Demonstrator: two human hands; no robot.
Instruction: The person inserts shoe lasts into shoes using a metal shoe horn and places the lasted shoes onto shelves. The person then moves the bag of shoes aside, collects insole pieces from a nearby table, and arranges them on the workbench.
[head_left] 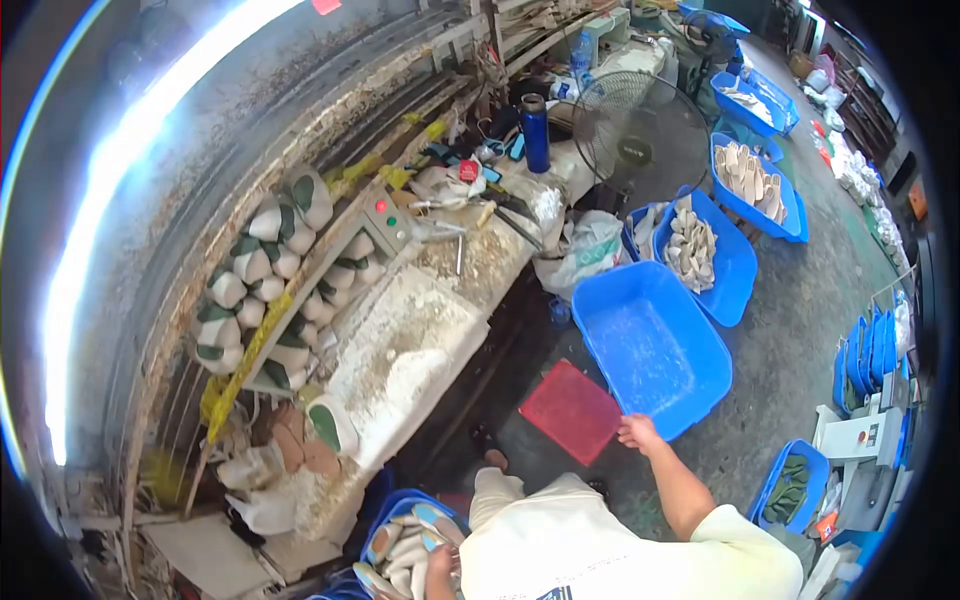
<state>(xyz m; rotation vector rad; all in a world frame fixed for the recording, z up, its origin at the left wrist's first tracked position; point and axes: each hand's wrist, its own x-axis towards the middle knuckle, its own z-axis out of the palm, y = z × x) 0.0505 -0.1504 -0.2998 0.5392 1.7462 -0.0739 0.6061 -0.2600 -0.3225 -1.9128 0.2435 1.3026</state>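
My right hand (640, 432) is closed at the near corner of a large blue plastic tub (655, 335), with its fingers on the rim. The inside of this tub shows bare with whitish dust. Beside it on the floor is a flat red square (572, 412), perhaps a stool top. My left hand (441, 562) hangs low at a second blue tub (385, 515) heaped with pale shoe insoles (405, 555), some with coloured patches. It touches or nearly touches the insoles; its fingers are mostly hidden by my body and the heap.
A dusty white workbench (400, 345) runs along the left, with shoe-shaped pieces on a rack (245, 290). A blue bottle (535, 135) and a fan (640, 130) stand farther back. More blue tubs (735, 260) with insoles line the floor; machines (860, 435) stand right.
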